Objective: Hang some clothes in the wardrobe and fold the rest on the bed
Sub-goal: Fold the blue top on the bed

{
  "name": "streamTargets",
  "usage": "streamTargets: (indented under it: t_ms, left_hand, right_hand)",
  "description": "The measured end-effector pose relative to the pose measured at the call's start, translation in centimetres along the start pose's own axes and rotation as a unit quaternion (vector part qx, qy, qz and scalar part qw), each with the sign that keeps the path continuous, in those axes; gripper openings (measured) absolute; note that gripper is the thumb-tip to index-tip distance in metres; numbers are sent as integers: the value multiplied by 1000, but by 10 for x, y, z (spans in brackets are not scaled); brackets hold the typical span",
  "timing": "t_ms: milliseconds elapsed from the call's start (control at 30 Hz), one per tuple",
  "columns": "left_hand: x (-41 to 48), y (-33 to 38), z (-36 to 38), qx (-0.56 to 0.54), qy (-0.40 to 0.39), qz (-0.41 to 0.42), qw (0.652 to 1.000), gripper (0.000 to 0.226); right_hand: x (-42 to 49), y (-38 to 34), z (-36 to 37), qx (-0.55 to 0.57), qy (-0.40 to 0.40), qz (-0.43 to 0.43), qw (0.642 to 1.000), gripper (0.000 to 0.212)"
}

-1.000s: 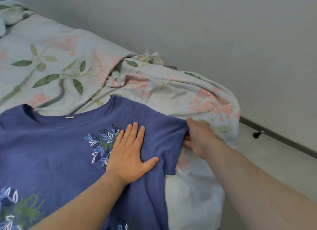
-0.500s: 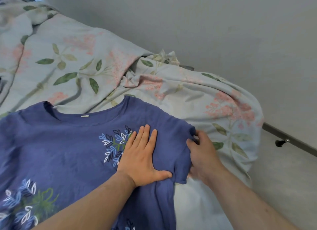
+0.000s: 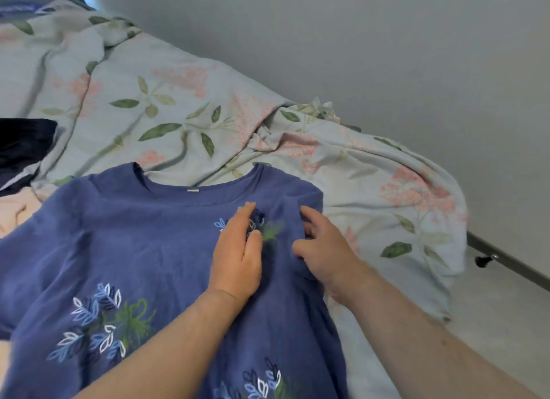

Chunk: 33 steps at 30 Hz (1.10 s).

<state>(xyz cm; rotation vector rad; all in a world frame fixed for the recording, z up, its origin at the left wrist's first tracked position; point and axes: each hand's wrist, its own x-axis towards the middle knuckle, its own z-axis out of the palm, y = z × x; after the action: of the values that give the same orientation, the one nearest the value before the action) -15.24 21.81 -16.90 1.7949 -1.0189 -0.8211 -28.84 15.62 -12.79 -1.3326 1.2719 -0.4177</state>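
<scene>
A blue T-shirt with leaf embroidery lies front up on the bed's floral duvet, its neckline toward the wall. My left hand presses flat on the chest, fingers straight, beside the embroidered sprig. My right hand holds the shirt's right sleeve with curled fingers and thumb; the sleeve is folded inward over the shirt body. The shirt's lower part runs out of view at the bottom.
A dark navy garment and a pale pink one lie on the bed at the left. The duvet hangs over the bed's right edge. A grey wall stands behind, with floor, baseboard and a black door stop at right.
My right hand has carried the sleeve from the shirt's outer edge inward over the body. My left hand slid up and its thumb drew in. The view shifted left.
</scene>
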Motion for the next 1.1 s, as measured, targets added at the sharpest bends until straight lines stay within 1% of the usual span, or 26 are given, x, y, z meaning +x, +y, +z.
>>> streamTargets:
  t_ms: [100, 133, 200, 267, 300, 367, 400, 433, 467, 533, 600, 667, 700, 767, 833, 900, 933, 1000, 1033, 1100]
  left_hand:
    - [-19, -16, -60, 3, 50, 26, 998, 59]
    - [-25, -25, -81, -2, 69, 18, 997, 58]
    - [-36, -42, -126, 4, 130, -11, 991, 55]
    - [-44, -61, -174, 42, 211, -34, 976, 47]
    - [-47, -69, -198, 66, 254, -52, 963, 43]
    - [-50, -92, -244, 104, 328, -126, 931, 41]
    - [-52, -105, -261, 115, 342, -169, 917, 39]
    - [-52, -112, -275, 120, 332, -206, 912, 34]
    - [-52, -118, -285, 117, 309, -225, 917, 30]
    - [-48, -125, -297, 86, 267, -232, 931, 27]
    - [-37, -127, -305, 81, 235, -271, 930, 32]
    - [-25, -131, -310, 100, 179, -305, 930, 37]
    - [-21, -133, -309, 94, 151, -316, 932, 38]
    - [-20, -138, -306, 66, 101, -319, 940, 35]
    - [-19, -139, -302, 26, 82, -307, 948, 29]
    - [-17, -136, -304, -58, 105, -296, 948, 16]
    - [-14, -137, -306, -105, 134, -292, 941, 15]
    - [-5, -135, -316, -143, 196, -283, 928, 16]
    - [0, -135, -323, -160, 229, -275, 920, 13]
    - [12, -133, -335, -230, 279, -279, 890, 15]
  right_hand:
    - [-10, -13, 42, -73, -29, 22, 997, 26]
    - [-14, -16, 55, -93, -26, 26, 995, 21]
    - [-22, -22, 84, -144, 0, 25, 989, 20]
    - [-30, -29, 116, -227, 32, -12, 973, 24]
    - [-33, -31, 136, -273, 31, -39, 961, 31]
    - [-35, -38, 181, -325, -19, -118, 938, 44]
    - [-33, -41, 205, -334, -48, -163, 927, 46]
    - [-29, -43, 229, -338, -73, -197, 917, 49]
    - [-23, -43, 253, -343, -88, -223, 908, 51]
    - [-6, -36, 291, -369, -96, -250, 890, 62]
    - [10, -19, 315, -414, -65, -256, 871, 76]
    - [18, -2, 325, -463, -31, -268, 845, 71]
    - [20, 4, 326, -470, -18, -268, 841, 68]
    - [22, 13, 327, -458, -3, -274, 846, 68]
    - [22, 14, 326, -447, 13, -270, 853, 72]
    - [23, 13, 326, -435, 17, -269, 859, 74]
    - [22, 13, 326, -423, 16, -269, 865, 74]
    - [22, 15, 324, -402, 17, -275, 873, 74]
    - [22, 16, 324, -395, 15, -282, 874, 73]
    - [23, 18, 323, -387, 12, -300, 872, 72]
